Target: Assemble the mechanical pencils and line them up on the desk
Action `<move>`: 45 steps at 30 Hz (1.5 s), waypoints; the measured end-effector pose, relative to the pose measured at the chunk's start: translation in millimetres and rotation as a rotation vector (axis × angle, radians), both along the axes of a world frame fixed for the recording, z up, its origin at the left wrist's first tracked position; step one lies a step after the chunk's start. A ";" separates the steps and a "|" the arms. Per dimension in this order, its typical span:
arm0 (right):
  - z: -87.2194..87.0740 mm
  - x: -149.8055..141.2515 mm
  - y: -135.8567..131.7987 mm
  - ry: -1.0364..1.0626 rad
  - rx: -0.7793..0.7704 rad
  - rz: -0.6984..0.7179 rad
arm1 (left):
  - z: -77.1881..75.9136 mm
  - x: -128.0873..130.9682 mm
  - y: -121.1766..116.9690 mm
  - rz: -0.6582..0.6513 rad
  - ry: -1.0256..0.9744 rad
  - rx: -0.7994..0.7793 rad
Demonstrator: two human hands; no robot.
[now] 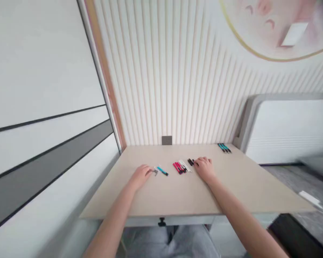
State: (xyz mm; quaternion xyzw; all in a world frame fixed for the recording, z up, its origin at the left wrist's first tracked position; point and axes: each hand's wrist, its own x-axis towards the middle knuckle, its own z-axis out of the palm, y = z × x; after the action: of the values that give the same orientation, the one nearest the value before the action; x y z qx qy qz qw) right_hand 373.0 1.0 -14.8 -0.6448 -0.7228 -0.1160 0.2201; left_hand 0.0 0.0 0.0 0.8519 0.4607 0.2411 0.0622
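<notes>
Head view. The red pens (177, 168), lying side by side on the pale tabletop (174, 197), serve as the reference for all positions. Just right of the red pens, and near enough to border on them, lie several white pens (185, 166) with dark parts among them. Farther right, past the white pens, are short black pens (190, 162). The right hand (204, 168), well to the right of the red pens, is palm down with its fingers loosely bent and their tips at the black pens; whether it grips one cannot be told. Left of the red pens, a single blue pen (163, 171) with a dark end lies aslant, apart from them. Beyond the blue pen, farther left of the red pens, the left hand (140, 176) has its fingers curled nearly together, their tips at a small grey object (155, 172); blur hides whether this is pinched or merely touched. Three teal pens (224, 148) form a row far to the right of the red pens and toward the ribbed wall (156, 79). A dark wall plate (167, 140) sits behind the red pens, slightly to their left.
</notes>
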 end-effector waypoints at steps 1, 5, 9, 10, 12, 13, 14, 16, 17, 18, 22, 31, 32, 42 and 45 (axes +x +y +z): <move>-0.6 0.5 0.5 -0.001 -0.006 -0.008 | 0.4 0.1 -0.7 0.001 -0.001 -0.006; -4.0 3.7 2.3 0.097 -0.003 -0.014 | -0.1 -0.6 -1.0 0.001 -0.011 -0.010; -8.8 10.1 4.1 0.400 0.041 0.070 | -4.3 -3.4 2.5 -0.014 -0.043 0.025; -10.0 11.6 4.5 0.511 0.044 0.121 | -5.2 -4.1 3.1 -0.021 -0.053 0.037; -12.2 13.3 5.6 0.741 0.027 0.222 | -5.4 -4.6 3.1 -0.037 -0.078 0.057; -13.0 13.2 6.3 0.847 0.014 0.260 | -4.6 -4.4 2.5 -0.044 -0.095 0.062; -13.4 12.4 6.9 0.933 0.001 0.288 | -3.2 -3.7 1.6 -0.051 -0.116 0.066; -13.2 8.8 7.7 1.028 -0.020 0.330 | 1.4 -0.1 -0.2 -0.062 -0.167 0.073; -12.5 6.1 7.5 1.041 -0.031 0.351 | 4.4 3.2 -0.9 -0.062 -0.193 0.077; -11.5 3.1 7.0 1.038 -0.045 0.376 | 7.6 7.5 -1.2 -0.063 -0.214 0.080; -5.6 -10.6 0.3 1.017 -0.111 0.486 | 19.0 38.0 -1.1 -0.090 -0.228 0.044; 1.0 -30.8 -16.2 1.006 -0.255 0.622 | 4.8 99.1 -16.3 -0.213 -0.140 0.114; 0.9 -32.0 -16.8 1.012 -0.258 0.645 | 2.7 98.2 -17.8 -0.219 -0.136 0.118; -2.4 -34.1 -17.7 1.035 -0.308 0.720 | -1.6 95.9 -19.7 -0.214 -0.142 0.115; -2.4 -34.7 -17.8 1.016 -0.315 0.715 | -1.8 97.3 -20.9 -0.216 -0.129 0.107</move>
State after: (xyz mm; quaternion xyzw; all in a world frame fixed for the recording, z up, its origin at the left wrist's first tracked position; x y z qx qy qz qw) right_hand 338.3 -16.9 -17.2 -0.3629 -0.7070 0.3924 0.4631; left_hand 97.3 -20.9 -1.8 0.8814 0.3479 0.3114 0.0719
